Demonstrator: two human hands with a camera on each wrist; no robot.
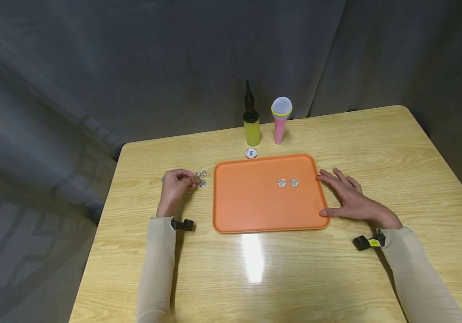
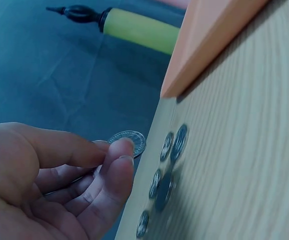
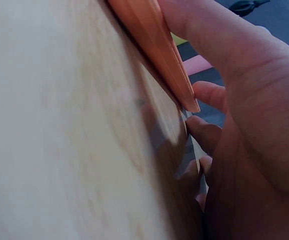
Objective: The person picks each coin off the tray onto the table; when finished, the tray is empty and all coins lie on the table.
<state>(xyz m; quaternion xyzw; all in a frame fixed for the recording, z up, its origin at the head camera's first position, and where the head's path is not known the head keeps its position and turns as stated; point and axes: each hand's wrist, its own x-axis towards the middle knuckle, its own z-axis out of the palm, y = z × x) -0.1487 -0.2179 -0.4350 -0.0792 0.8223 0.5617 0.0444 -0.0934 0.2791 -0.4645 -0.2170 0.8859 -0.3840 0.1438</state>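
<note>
My left hand [image 1: 175,185] pinches a silver coin [image 2: 139,141] between thumb and fingers, raised over the table left of the tray. Several more coins [image 2: 180,142] lie on the wood just below it, partly hidden by the hand in the head view. An orange tray [image 1: 247,202] lies at the middle of the table. Side by side on its right half are two silver coins, a left one [image 1: 282,183] and a right one [image 1: 294,182]. With fingers spread, my right hand [image 1: 349,197] touches the tray's right rim, thumb near the front corner.
Behind the tray stand a yellow-green hand pump [image 1: 252,130] with a black nozzle and a pink toy microphone [image 1: 279,128]. A white poker chip [image 1: 251,153] lies between pump and tray. Dark curtains [image 1: 174,67] hang beyond the wooden table [image 1: 295,278].
</note>
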